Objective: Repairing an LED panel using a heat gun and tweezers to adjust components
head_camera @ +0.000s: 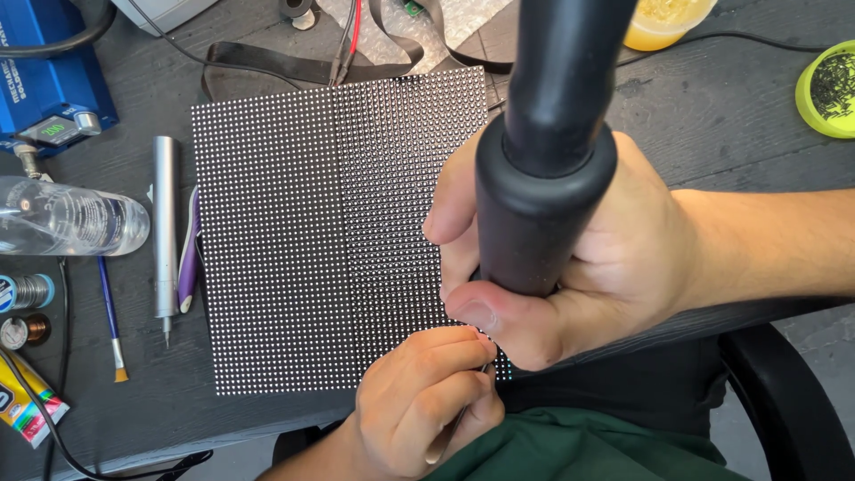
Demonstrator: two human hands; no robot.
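A black panel [312,232] covered in a grid of tiny white dots lies flat on the dark table [712,116]. My right hand [588,258] grips a thick black cylindrical tool handle [543,160], pointed down at the panel's near right corner. My left hand [427,401] sits just below it at the panel's front edge, pinching thin metal tweezers [450,432]. The tool's tip and the tweezers' tips are hidden behind my hands.
Left of the panel lie a silver pen-shaped driver [165,232], a purple tool [188,258], a small brush [110,321], a clear plastic bottle [67,218], wire spools [25,292] and a blue bench unit [49,76]. A green round tin [828,89] and a yellow tub [663,22] stand far right.
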